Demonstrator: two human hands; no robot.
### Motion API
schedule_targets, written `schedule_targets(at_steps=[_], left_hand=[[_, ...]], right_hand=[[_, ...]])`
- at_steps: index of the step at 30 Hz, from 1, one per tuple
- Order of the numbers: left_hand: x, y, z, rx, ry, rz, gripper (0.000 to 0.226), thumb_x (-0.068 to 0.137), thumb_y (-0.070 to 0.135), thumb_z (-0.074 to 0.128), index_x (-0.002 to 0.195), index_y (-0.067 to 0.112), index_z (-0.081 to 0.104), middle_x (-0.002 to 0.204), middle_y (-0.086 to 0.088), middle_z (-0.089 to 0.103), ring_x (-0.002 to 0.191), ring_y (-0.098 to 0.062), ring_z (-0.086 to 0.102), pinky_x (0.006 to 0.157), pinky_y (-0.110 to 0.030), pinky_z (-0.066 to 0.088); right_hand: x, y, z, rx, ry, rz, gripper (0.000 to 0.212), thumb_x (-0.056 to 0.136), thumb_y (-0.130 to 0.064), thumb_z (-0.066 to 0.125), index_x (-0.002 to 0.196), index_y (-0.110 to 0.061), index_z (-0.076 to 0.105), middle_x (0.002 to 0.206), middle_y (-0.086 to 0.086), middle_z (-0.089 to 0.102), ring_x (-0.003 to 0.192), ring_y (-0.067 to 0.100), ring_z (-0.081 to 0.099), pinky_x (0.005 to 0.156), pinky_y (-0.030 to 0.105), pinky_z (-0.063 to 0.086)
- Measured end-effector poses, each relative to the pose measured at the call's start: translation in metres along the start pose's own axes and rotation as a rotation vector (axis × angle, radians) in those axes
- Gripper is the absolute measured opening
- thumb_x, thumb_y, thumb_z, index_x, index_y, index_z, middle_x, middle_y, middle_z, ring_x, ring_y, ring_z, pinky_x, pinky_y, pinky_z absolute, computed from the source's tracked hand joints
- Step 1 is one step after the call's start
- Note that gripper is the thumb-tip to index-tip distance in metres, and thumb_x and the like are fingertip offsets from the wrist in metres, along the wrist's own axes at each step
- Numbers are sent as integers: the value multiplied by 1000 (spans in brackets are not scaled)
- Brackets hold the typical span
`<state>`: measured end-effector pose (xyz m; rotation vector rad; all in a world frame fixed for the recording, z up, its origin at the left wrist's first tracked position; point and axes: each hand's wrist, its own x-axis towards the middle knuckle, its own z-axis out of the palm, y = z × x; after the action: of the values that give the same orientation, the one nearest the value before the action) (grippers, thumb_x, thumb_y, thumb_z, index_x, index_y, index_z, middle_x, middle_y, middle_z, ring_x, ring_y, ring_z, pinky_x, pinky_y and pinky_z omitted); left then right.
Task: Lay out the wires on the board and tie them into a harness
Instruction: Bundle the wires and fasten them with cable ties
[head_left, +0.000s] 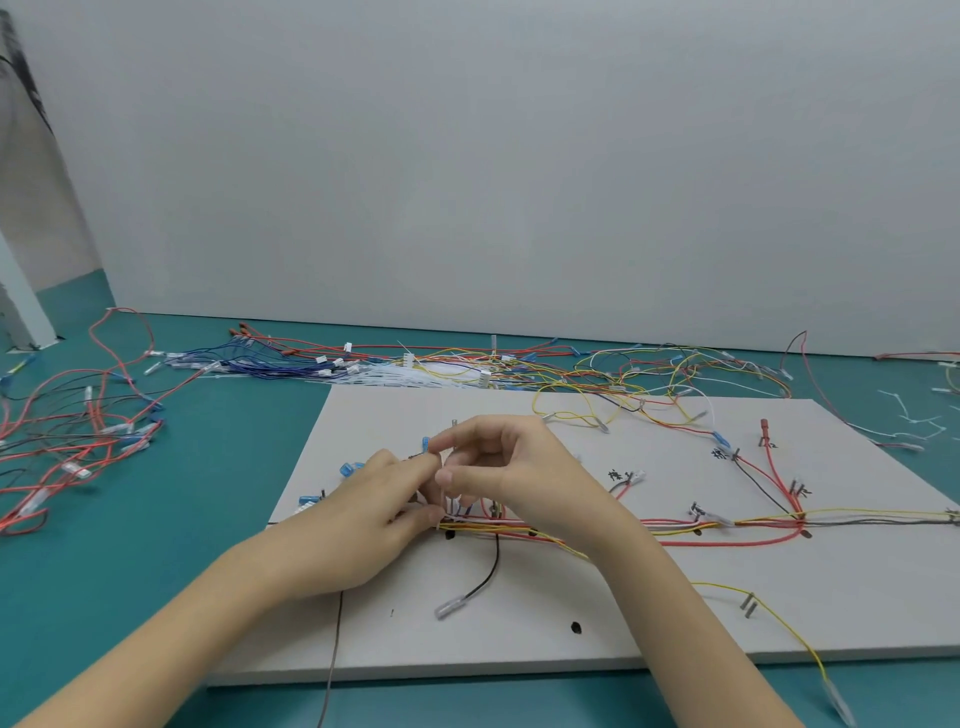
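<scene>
My left hand (382, 499) and right hand (498, 467) both pinch a white tie (451, 506) on the wire bundle (519, 527) lying mid-board (675, 597); uneven pulling could drag wires off their pins.

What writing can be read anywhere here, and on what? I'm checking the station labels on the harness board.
No text can be read with confidence.
Handwritten black marks on the white board, beside the pegs:
near: too blurred to read.
near: too blurred to read.
near: too small to read.
near: too small to read.
No brands, numbers or signs show elsewhere.
</scene>
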<state>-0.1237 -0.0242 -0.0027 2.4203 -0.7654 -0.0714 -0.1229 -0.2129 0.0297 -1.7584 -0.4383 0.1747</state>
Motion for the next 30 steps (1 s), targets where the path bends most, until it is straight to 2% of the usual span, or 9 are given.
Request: schedule_targets(at_steps=[3,7,10,14,17,21,25,30], left_hand=[[2,2,2,33,1,-36,10,100,28,47,92,24,41,87,13,46,94,1,37,83,-26,37],[2,6,4,46,11,-32,15,101,25,43,89,27,36,86,12,46,92,-3,37,82,-28,37],[1,4,6,39,28,-33,15,101,28,44,88,32,36,87,12,47,92,-3,38,82,-29,37],[1,1,6,-132,102,-39,18,95,24,56,83,36,49,84,15,54,85,-2,45,69,-19,34],[1,1,5,-226,186,-26,17,88,16,66,76,27,61,79,14,60,75,-4,51,62,-16,37],[1,1,0,-244,219,34,17,86,16,72,72,25,67,78,16,66,82,-3,56,65,-11,39],[0,-1,0,-106,258,85,10,80,20,78,74,24,71,84,21,67,89,-4,53,75,-16,38],[-2,-3,5,-18,309,112,12,76,26,81,71,31,71,72,22,63,87,-3,49,73,-14,37]], right_hand=[[1,1,0,-9,9,20,30,79,6,73,107,-3,67,74,6,68,64,12,62,63,17,48],[3,4,0,12,61,22,26,76,5,76,93,-10,63,69,7,70,60,20,62,61,25,51],[3,5,-1,19,68,52,19,76,2,78,81,-11,65,66,5,69,61,19,63,57,22,51],[3,7,-1,-27,52,64,4,81,-4,74,82,-3,71,74,15,70,61,16,63,56,20,50],[4,10,5,-31,62,32,4,84,-1,70,84,3,69,73,15,68,61,15,63,57,18,49],[6,13,8,-34,97,-52,8,84,1,69,79,-6,68,74,16,67,66,21,62,65,27,51],[5,15,11,73,129,-120,5,82,3,71,78,1,69,64,10,67,57,17,61,59,22,50],[6,12,8,153,106,-128,5,83,4,69,78,1,69,62,7,66,57,18,60,57,22,50]])
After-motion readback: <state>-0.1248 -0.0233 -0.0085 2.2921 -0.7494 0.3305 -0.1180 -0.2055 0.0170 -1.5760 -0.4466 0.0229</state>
